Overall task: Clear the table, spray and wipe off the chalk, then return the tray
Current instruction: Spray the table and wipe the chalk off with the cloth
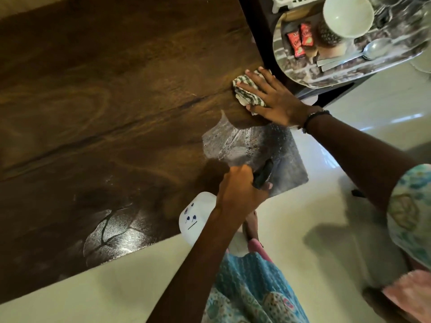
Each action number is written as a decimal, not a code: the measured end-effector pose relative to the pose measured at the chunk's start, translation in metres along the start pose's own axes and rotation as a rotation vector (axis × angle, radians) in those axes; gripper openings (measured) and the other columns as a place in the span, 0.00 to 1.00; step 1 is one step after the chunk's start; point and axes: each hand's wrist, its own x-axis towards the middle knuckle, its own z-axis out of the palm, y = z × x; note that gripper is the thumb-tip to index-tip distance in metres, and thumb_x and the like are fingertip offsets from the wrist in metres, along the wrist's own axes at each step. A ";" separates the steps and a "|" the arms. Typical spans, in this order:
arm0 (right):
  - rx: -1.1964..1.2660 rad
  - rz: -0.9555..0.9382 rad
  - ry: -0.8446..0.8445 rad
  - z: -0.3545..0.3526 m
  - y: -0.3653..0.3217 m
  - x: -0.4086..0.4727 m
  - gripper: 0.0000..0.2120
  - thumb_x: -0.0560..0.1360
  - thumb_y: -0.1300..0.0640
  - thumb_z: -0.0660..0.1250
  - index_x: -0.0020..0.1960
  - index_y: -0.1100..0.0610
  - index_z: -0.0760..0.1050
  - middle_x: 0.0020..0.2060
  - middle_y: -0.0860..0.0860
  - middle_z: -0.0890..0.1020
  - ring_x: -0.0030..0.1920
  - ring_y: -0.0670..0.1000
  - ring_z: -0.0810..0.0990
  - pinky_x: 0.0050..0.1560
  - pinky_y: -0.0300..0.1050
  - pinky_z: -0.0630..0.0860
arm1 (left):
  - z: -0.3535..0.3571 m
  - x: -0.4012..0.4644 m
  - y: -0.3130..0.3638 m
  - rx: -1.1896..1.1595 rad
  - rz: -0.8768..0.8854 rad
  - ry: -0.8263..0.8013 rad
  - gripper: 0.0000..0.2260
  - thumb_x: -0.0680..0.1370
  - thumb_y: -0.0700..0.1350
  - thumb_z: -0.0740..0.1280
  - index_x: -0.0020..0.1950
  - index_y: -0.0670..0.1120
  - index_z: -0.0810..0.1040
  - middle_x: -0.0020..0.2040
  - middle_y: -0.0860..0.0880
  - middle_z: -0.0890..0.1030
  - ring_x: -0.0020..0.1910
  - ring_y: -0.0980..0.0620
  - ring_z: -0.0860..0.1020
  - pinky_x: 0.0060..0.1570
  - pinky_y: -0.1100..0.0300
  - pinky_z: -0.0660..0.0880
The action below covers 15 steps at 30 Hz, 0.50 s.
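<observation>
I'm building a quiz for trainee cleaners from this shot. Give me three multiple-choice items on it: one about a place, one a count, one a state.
1. Where is the tray?
A. On the brown table
B. Beyond the table's far edge
C. On the floor

2. How many red packets lie on the tray?
A. Two
B. Four
C. None

3. What is the right hand doing?
A. Hanging idle
B. Lifting the bowl
C. Pressing a striped cloth onto the table

Answers: 1 B, it sits off the table past its dark edge. 2 A, two lie side by side. 3 C, straight fingers lie flat over the cloth, while the left hand grips the spray bottle.
</observation>
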 end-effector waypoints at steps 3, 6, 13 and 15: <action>-0.023 -0.032 -0.020 0.002 0.004 -0.003 0.30 0.77 0.41 0.50 0.77 0.48 0.54 0.78 0.53 0.55 0.77 0.60 0.49 0.75 0.61 0.53 | 0.009 -0.005 0.000 0.002 -0.026 -0.010 0.15 0.74 0.51 0.70 0.47 0.38 0.78 0.42 0.42 0.80 0.43 0.43 0.77 0.39 0.60 0.67; -0.034 -0.014 0.000 0.007 -0.002 -0.012 0.30 0.76 0.41 0.50 0.77 0.46 0.53 0.78 0.52 0.54 0.78 0.59 0.48 0.75 0.61 0.53 | 0.018 -0.008 -0.004 -0.015 -0.072 0.033 0.16 0.74 0.52 0.70 0.47 0.39 0.78 0.45 0.40 0.80 0.45 0.41 0.78 0.41 0.58 0.71; -0.051 -0.216 -0.008 0.042 -0.047 -0.096 0.29 0.77 0.44 0.55 0.77 0.48 0.57 0.77 0.54 0.56 0.77 0.60 0.49 0.76 0.60 0.52 | 0.021 -0.015 -0.003 -0.069 -0.140 0.149 0.12 0.73 0.49 0.71 0.45 0.40 0.79 0.43 0.41 0.82 0.43 0.39 0.79 0.38 0.58 0.69; -0.074 -0.273 -0.033 0.050 -0.042 -0.133 0.27 0.79 0.42 0.53 0.76 0.49 0.59 0.77 0.55 0.57 0.78 0.59 0.50 0.75 0.60 0.56 | 0.022 -0.016 -0.005 -0.074 -0.150 0.168 0.11 0.73 0.48 0.70 0.46 0.40 0.80 0.44 0.42 0.82 0.43 0.40 0.80 0.39 0.57 0.72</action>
